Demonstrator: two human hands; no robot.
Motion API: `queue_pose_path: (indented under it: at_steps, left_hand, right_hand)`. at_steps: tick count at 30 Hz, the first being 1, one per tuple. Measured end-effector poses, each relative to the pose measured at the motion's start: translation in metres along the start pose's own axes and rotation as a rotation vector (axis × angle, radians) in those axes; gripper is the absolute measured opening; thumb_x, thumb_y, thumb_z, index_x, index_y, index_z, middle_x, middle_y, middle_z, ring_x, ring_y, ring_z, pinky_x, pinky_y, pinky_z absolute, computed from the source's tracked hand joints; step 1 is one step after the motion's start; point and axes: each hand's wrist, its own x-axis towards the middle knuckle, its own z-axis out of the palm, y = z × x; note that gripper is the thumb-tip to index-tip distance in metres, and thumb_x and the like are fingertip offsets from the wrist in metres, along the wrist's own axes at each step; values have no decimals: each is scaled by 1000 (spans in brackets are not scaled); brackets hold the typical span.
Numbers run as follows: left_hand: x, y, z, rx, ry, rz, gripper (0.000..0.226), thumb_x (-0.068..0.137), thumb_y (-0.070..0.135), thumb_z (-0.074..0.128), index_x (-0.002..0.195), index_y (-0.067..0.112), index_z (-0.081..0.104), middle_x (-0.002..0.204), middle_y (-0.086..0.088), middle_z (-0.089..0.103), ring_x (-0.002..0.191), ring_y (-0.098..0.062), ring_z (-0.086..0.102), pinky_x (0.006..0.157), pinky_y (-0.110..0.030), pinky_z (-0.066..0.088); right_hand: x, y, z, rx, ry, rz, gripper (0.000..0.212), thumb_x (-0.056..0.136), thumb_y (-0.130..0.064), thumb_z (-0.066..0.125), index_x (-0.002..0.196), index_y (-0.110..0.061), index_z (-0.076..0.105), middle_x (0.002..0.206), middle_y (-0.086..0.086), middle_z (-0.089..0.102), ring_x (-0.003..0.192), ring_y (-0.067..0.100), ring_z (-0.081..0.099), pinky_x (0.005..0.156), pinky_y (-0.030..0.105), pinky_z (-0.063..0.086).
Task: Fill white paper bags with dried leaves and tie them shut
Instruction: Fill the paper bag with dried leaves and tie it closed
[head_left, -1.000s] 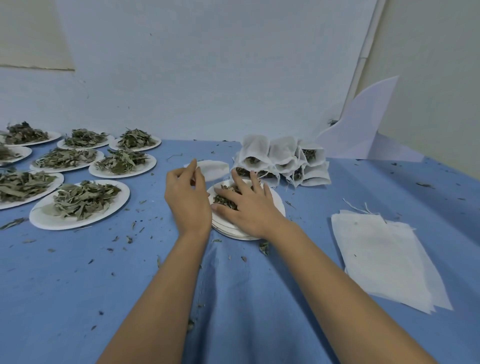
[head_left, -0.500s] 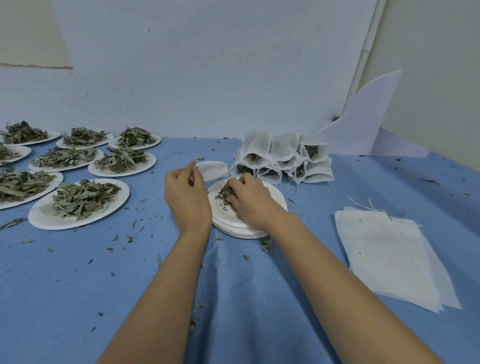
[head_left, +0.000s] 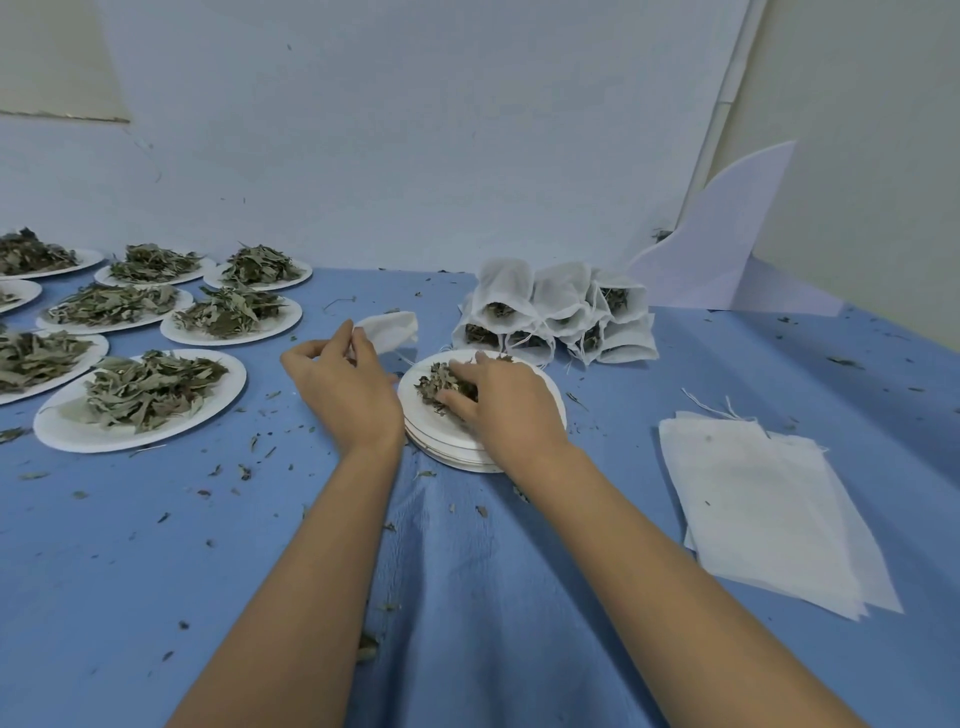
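An empty white paper bag (head_left: 387, 330), just left of the stack of paper plates (head_left: 447, 454), is pinched at its edge by the left hand (head_left: 343, 387). On the stack, the right hand (head_left: 501, 402) curls round dried leaves (head_left: 436, 382); a compact bunch and a wide-held bag should limit spills.

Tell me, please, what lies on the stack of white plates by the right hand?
A heap of dried leaves on the top plate; the right hand grips it with curled fingers. Whatever lies under the palm is hidden.
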Motion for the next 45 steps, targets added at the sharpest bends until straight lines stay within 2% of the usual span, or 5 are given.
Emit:
queue_pose_path:
  at_steps: [13, 20, 27, 31, 45]
  left_hand:
    - [-6, 6, 9, -134, 21, -53, 33, 98, 17, 51, 126, 0, 58, 104, 4, 32, 76, -10, 56, 62, -19, 56]
    - [-16, 5, 15, -72, -50, -3, 31, 98, 15, 51, 125, 0, 59, 105, -1, 35, 77, -14, 50, 82, -41, 55]
    - [-12, 8, 16, -35, -76, -59, 23, 99, 19, 51, 114, 5, 62, 98, 5, 36, 68, 1, 48, 79, -32, 53]
    - [-20, 6, 19, 203, -138, 130, 26, 100, 26, 49, 93, 10, 68, 95, 1, 38, 58, 1, 40, 61, -14, 27]
    - [-32, 15, 20, 224, -305, 296, 20, 93, 21, 55, 102, 12, 71, 95, 1, 58, 82, -7, 48, 65, -11, 26]
  right_hand:
    - [2, 2, 10, 79, 78, 90, 39, 88, -1, 47, 118, -16, 67, 110, 10, 69, 103, 28, 59, 86, 36, 45]
    - [4, 21, -1, 724, 336, 260, 25, 82, 0, 63, 99, -13, 76, 97, 0, 74, 60, -6, 60, 57, 0, 41]
    - [7, 43, -20, 1256, 89, 334, 29, 75, 1, 73, 69, -27, 76, 78, -2, 75, 79, 13, 71, 79, 23, 56]
    - [8, 41, -23, 1221, -43, 213, 38, 76, 3, 70, 65, -32, 77, 77, -5, 74, 78, 8, 70, 78, 20, 54]
    - [11, 39, -17, 1141, 90, 317, 27, 76, -1, 73, 72, -27, 73, 69, -10, 71, 73, 7, 68, 69, 15, 54]
